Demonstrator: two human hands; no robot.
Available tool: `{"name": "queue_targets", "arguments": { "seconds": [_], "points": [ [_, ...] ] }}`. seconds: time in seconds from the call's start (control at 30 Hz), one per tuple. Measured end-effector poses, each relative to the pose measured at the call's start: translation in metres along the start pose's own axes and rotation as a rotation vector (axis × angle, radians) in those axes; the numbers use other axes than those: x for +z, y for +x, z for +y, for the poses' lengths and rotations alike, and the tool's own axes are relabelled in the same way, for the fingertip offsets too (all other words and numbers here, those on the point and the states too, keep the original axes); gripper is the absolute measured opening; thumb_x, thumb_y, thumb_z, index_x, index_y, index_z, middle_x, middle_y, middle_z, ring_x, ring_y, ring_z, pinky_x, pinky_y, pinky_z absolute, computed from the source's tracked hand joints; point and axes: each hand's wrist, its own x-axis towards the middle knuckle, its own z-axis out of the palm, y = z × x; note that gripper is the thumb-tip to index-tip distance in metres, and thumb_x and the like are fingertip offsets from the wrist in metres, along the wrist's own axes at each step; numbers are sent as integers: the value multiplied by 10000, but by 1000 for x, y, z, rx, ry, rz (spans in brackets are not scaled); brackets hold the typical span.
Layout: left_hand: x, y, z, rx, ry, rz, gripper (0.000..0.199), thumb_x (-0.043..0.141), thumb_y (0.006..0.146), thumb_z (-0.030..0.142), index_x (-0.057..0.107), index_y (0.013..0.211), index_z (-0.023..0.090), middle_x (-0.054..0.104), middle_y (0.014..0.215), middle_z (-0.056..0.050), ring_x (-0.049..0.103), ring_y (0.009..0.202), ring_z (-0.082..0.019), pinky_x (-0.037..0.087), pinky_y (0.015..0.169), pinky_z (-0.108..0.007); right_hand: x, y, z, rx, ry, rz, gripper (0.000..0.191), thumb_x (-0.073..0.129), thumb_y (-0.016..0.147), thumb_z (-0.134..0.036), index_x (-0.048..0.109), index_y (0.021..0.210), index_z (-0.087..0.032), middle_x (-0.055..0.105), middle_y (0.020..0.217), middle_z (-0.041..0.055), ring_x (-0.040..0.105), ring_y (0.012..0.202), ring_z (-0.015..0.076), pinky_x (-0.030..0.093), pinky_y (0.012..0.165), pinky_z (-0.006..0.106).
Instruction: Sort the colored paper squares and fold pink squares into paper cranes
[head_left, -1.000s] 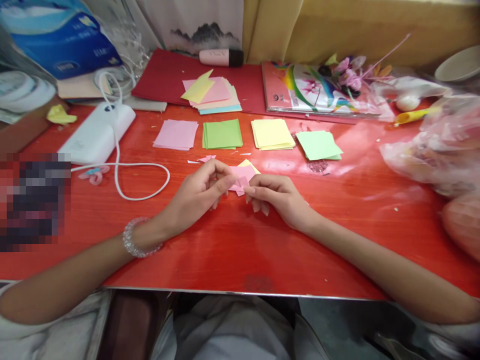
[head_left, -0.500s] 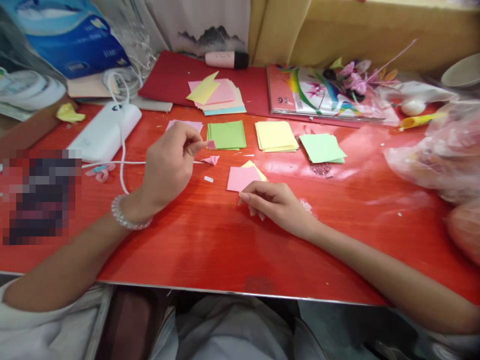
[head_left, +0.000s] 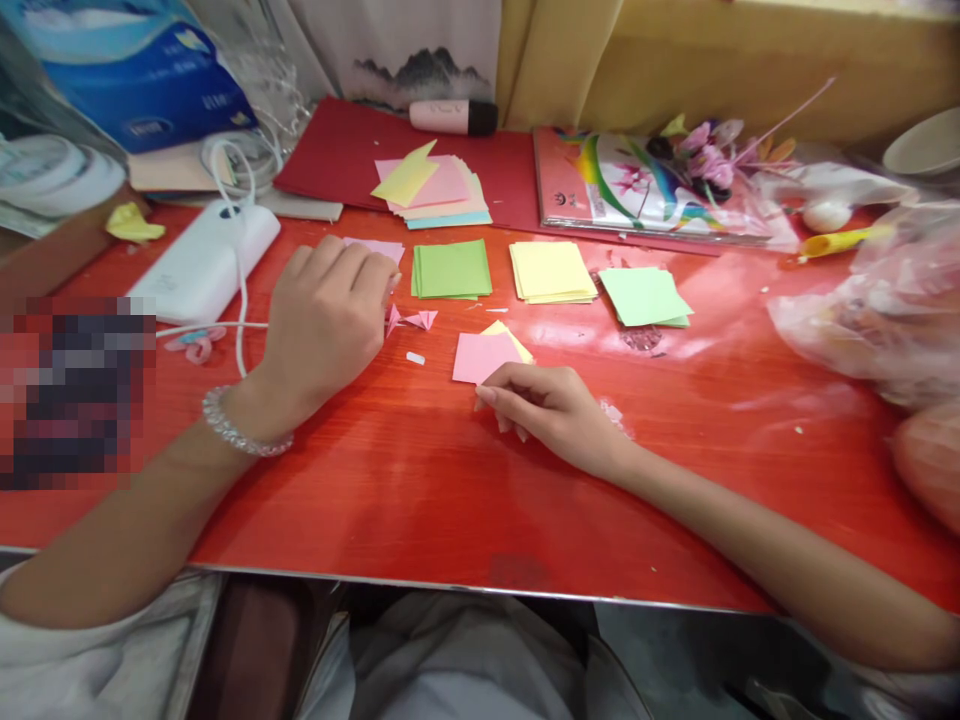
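My left hand (head_left: 326, 315), a clear bead bracelet (head_left: 244, 425) on its wrist, is palm down over the red table with curled fingers. Its fingertips are hidden, so what they hold does not show. Just right of it lie small folded pink paper pieces (head_left: 424, 319), pointed and touching or nearly so. My right hand (head_left: 551, 405) rests on the table, thumb and index finger drawn together with nothing visible between them. Their tips meet the lower edge of a pink paper square (head_left: 484, 357), which lies over a yellow paper square (head_left: 523, 343).
Behind stand stacks of green paper (head_left: 451, 269), yellow paper (head_left: 553, 272) and mint paper (head_left: 645, 296). A white power bank (head_left: 206, 265) with a cable is at left. Farther back are a red folder (head_left: 330, 150) and a booklet (head_left: 600, 190). Plastic bags (head_left: 862, 300) sit at right.
My left hand has turned palm down and moved slightly left. The pink bit pinched in it is out of sight, and more folded pink paper shows beside it. My right hand stays still.
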Motion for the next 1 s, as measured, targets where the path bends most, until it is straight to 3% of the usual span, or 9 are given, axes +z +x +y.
{"name": "queue_targets", "arguments": {
  "seconds": [0.1, 0.2, 0.3, 0.43, 0.57, 0.7, 0.77, 0.9, 1.0],
  "points": [
    [-4, -4, 8, 73, -42, 113, 243, 369, 941, 313, 550, 906, 154, 561, 793, -65, 492, 803, -206, 365, 726, -351, 1, -1, 0, 2, 33, 58, 225, 506, 898, -285, 616, 772, -133, 534, 555, -36, 466, 484, 46, 350, 483, 186],
    [-6, -11, 24, 269, -44, 171, 187, 434, 917, 290, 559, 917, 151, 612, 855, -66, 528, 858, -224, 390, 756, -355, 0, 0, 3, 37, 166, 204, 222, 537, 884, -315, 621, 765, -147, 500, 510, -54, 432, 441, 39, 321, 440, 180],
    [-2, -17, 39, 420, -78, 96, 280, 459, 910, 364, 572, 1027, 135, 646, 1010, -84, 539, 1002, -265, 390, 872, -395, -1, 4, 10, 80, 368, 358, 220, 555, 875, -327, 618, 741, -165, 478, 478, -64, 385, 396, 35, 283, 397, 178],
    [6, -19, 42, 470, -185, -54, 348, 405, 944, 333, 508, 1205, 128, 606, 1216, -101, 485, 1186, -259, 302, 1040, -451, -3, 9, 16, 72, 501, 462, 208, 567, 870, -292, 619, 711, -168, 464, 451, -67, 347, 365, 31, 249, 375, 180],
    [7, -17, 37, 526, -244, -88, 264, 382, 950, 189, 538, 1153, 121, 662, 1091, -68, 553, 1100, -195, 348, 1032, -392, -3, 10, 16, 78, 503, 450, 210, 567, 869, -284, 622, 704, -167, 467, 450, -65, 352, 366, 32, 252, 376, 178],
    [4, -18, 36, 540, -171, 19, 260, 433, 909, 122, 567, 1126, 73, 679, 1022, -84, 590, 1016, -206, 434, 964, -347, -3, 8, 15, 79, 478, 438, 218, 555, 877, -301, 615, 713, -170, 472, 456, -69, 359, 366, 31, 267, 381, 172],
    [1, -18, 35, 514, -152, 94, 256, 449, 897, 114, 577, 1114, 67, 687, 986, -88, 606, 980, -207, 459, 940, -349, -2, 7, 13, 87, 425, 358, 250, 540, 885, -332, 609, 710, -166, 499, 473, -62, 391, 377, 32, 300, 394, 168],
    [-11, -18, 32, 445, -177, 248, 296, 488, 880, 110, 560, 1167, 104, 686, 1014, -90, 606, 1017, -206, 444, 962, -379, -1, 4, 7, 128, 310, 77, 383, 466, 904, -455, 634, 755, -146, 606, 595, -10, 526, 474, 56, 416, 483, 180],
    [-19, -19, 32, 527, -194, 227, 297, 502, 878, 120, 568, 1159, 190, 647, 1154, -62, 572, 1101, -204, 414, 988, -394, 0, 4, 6, 127, 359, 59, 481, 376, 916, -524, 626, 787, -133, 649, 683, 29, 579, 521, 83, 457, 518, 211]
  ]
}}
